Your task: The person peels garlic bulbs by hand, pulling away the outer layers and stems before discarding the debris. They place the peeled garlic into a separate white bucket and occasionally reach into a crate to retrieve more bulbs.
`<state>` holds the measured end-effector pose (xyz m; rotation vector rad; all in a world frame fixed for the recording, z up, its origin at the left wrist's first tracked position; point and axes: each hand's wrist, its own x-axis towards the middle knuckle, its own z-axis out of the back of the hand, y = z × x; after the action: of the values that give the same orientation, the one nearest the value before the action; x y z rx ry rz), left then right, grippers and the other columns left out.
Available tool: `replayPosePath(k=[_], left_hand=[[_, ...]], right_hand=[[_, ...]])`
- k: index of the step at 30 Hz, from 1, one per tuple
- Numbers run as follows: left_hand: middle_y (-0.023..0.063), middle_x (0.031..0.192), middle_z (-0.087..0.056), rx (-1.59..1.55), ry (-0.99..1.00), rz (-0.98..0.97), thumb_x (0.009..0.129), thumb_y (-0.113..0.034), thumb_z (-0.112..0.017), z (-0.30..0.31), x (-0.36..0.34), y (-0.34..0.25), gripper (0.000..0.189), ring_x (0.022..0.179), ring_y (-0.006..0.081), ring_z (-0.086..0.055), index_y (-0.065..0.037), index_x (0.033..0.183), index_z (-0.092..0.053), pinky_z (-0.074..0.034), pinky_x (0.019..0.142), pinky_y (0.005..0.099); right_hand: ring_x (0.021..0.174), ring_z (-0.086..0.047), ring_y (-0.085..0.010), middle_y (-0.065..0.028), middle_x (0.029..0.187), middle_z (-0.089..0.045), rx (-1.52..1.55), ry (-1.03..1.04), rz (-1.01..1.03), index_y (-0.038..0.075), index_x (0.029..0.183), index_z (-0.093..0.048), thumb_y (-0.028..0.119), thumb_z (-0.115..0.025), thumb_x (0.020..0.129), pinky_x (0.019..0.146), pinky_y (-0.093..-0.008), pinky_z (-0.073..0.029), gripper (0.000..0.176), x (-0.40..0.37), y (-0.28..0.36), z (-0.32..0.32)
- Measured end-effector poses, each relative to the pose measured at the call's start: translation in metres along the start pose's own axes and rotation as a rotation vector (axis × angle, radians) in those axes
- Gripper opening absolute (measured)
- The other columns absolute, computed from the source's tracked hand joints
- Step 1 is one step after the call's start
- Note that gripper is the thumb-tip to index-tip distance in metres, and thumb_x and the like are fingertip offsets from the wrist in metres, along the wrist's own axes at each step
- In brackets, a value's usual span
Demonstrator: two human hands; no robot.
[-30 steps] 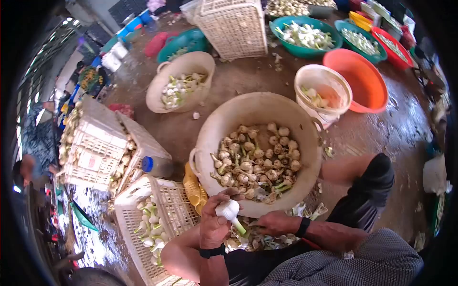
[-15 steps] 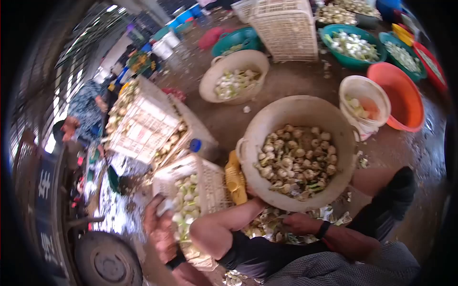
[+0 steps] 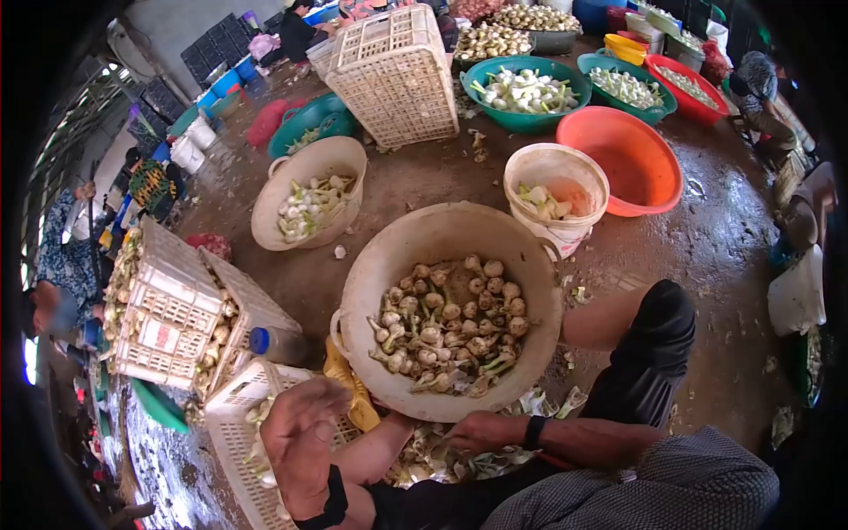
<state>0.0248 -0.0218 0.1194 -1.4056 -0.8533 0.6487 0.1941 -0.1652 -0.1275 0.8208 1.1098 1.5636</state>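
Observation:
My left hand (image 3: 305, 442) is raised over the near side of a white plastic crate (image 3: 234, 424) of peeled, pale garlic bulbs (image 3: 260, 450). Its fingers are apart, slightly blurred, and hold nothing visible. Low in front of me, my right hand (image 3: 484, 433) is closed beside the near rim of a big beige tub (image 3: 364, 265). What its fingers grip, if anything, is hidden. Inside the tub lie unpeeled garlic bulbs (image 3: 450, 311) with short stems. Garlic peelings (image 3: 424, 459) are heaped between my legs, under the right hand.
A white bucket (image 3: 539, 168) and orange basin (image 3: 649, 163) stand beyond the tub, with green basins (image 3: 539, 93) of garlic behind. Tilted crates (image 3: 172, 309) and a blue-lidded jar (image 3: 278, 343) are at left. Other people (image 3: 66, 247) sit around; the floor (image 3: 636, 256) looks wet.
The view has swung to the right. My left hand has moved from beside the crate's garlic up and inward toward the tub; a pale thing at its fingers is no longer seen. My right hand stays low by the tub.

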Motion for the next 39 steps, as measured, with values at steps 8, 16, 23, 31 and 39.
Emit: replayPosePath(k=[8, 16, 23, 31, 39], left_hand=[[0.0222, 0.112, -0.060, -0.214, 0.170, 0.014, 0.077, -0.022, -0.073, -0.033, 0.024, 0.003, 0.051, 0.098, 0.0305, -0.063, 0.004, 0.117, -0.054, -0.051, 0.085, 0.0402], [0.0198, 0.112, -0.062, -0.614, 0.221, 0.255, 0.083, -0.014, -0.073, -0.037, 0.038, 0.016, 0.047, 0.100, 0.0278, -0.063, 0.009, 0.119, -0.053, -0.051, 0.087, 0.0383], [0.0232, 0.121, -0.056, -0.603, 0.345, 0.296, 0.085, -0.001, -0.065, -0.026, 0.048, 0.030, 0.044, 0.108, 0.0334, -0.060, 0.006, 0.126, -0.049, -0.048, 0.092, 0.0458], [0.0218, 0.116, -0.059, -0.451, 0.252, 0.311, 0.083, -0.005, -0.064, -0.050, 0.043, 0.039, 0.043, 0.102, 0.0307, -0.062, 0.006, 0.122, -0.051, -0.050, 0.089, 0.0419], [0.0102, 0.106, -0.061, -0.062, 0.186, 0.281, 0.081, 0.001, -0.065, -0.083, 0.048, 0.063, 0.047, 0.092, 0.0112, -0.059, 0.004, 0.126, -0.049, -0.049, 0.075, 0.0216]], right_hand=[[0.067, -0.063, -0.0311, -0.0164, 0.076, -0.066, -0.140, -0.414, -0.290, 0.003, 0.087, -0.066, 0.028, -0.063, 0.084, 0.063, -0.0406, -0.051, 0.026, 0.026, -0.038, 0.088], [0.074, -0.062, -0.0401, -0.0228, 0.073, -0.062, -0.566, -0.553, -0.452, 0.001, 0.087, -0.064, 0.017, -0.062, 0.077, 0.071, -0.0484, -0.050, 0.019, 0.051, -0.161, 0.173], [0.083, -0.064, -0.0351, -0.0176, 0.083, -0.066, -0.843, -0.140, -0.548, 0.004, 0.084, -0.066, 0.013, -0.065, 0.075, 0.073, -0.0454, -0.051, 0.013, 0.075, -0.177, 0.158], [0.071, -0.064, -0.0323, -0.0188, 0.072, -0.061, -0.755, -0.565, -0.243, 0.002, 0.093, -0.063, 0.017, -0.064, 0.080, 0.065, -0.0444, -0.051, 0.020, 0.038, -0.150, 0.168], [0.062, -0.062, -0.0145, -0.0051, 0.082, -0.063, 0.995, -0.642, -0.333, -0.002, 0.111, -0.058, 0.020, -0.060, 0.093, 0.052, -0.0285, -0.050, 0.028, 0.038, 0.014, 0.182]])
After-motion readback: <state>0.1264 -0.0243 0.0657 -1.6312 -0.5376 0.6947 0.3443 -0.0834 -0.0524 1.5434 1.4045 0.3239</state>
